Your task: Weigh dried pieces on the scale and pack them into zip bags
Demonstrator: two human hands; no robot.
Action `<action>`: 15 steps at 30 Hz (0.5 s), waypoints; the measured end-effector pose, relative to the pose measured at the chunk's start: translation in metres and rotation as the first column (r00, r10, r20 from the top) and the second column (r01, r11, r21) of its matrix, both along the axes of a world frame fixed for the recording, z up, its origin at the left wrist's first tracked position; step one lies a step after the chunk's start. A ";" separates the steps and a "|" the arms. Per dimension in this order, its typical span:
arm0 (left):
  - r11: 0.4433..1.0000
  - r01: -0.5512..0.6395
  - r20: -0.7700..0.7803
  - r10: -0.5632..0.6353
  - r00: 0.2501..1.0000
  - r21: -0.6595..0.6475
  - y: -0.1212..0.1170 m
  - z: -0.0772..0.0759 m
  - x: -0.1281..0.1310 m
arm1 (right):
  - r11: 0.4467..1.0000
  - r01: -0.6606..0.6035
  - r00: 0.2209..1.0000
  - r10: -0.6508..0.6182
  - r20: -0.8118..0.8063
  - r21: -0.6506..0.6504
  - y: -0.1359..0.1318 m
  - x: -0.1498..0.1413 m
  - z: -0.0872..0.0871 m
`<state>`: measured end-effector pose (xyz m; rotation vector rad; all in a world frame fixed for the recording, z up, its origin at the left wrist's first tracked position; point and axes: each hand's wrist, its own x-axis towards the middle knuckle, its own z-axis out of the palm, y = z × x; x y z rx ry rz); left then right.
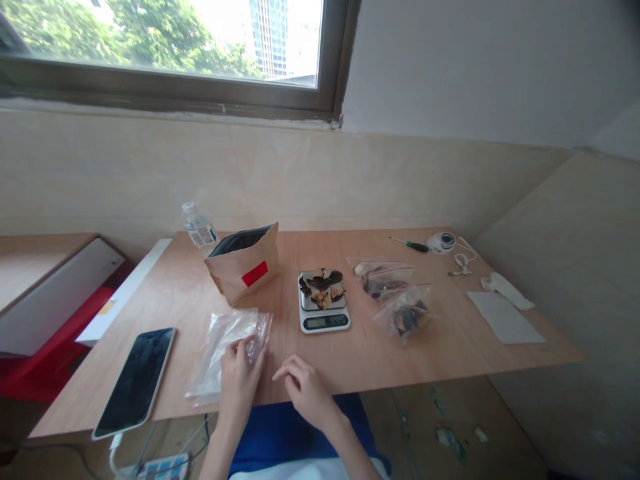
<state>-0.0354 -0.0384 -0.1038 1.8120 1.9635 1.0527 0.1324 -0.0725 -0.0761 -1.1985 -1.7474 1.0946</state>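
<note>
My left hand [239,377] rests on a stack of empty clear zip bags [225,350] near the table's front edge, its fingertips pinching the top bag's edge. My right hand [304,387] hovers just to the right, fingers loosely curled, holding nothing. Behind them a small digital scale [324,319] carries several dark dried pieces [321,287]. An open brown paper pouch [245,267] with a red label stands to the scale's left. Three filled zip bags [395,293] lie to its right.
A black phone [135,380] lies at the front left of the wooden table [450,347]. A water bottle [199,228] stands behind the pouch. A green screwdriver [411,245], a small round device [442,241], a white cable and paper sheets sit at the far right.
</note>
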 end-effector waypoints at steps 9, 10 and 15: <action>1.000 0.019 0.151 -0.016 0.988 -0.018 -0.006 0.021 0.006 | 0.978 0.182 0.980 -0.188 -0.063 -0.100 0.005 -0.012 -0.009; 1.000 0.018 0.195 -0.015 0.981 -0.015 -0.006 0.025 0.011 | 0.965 0.219 0.967 -0.234 -0.099 -0.144 0.007 -0.015 -0.010; 0.993 0.118 0.498 -0.090 0.863 -0.025 -0.015 0.041 0.038 | 0.932 0.239 0.916 -0.310 -0.254 -0.273 0.020 -0.023 -0.012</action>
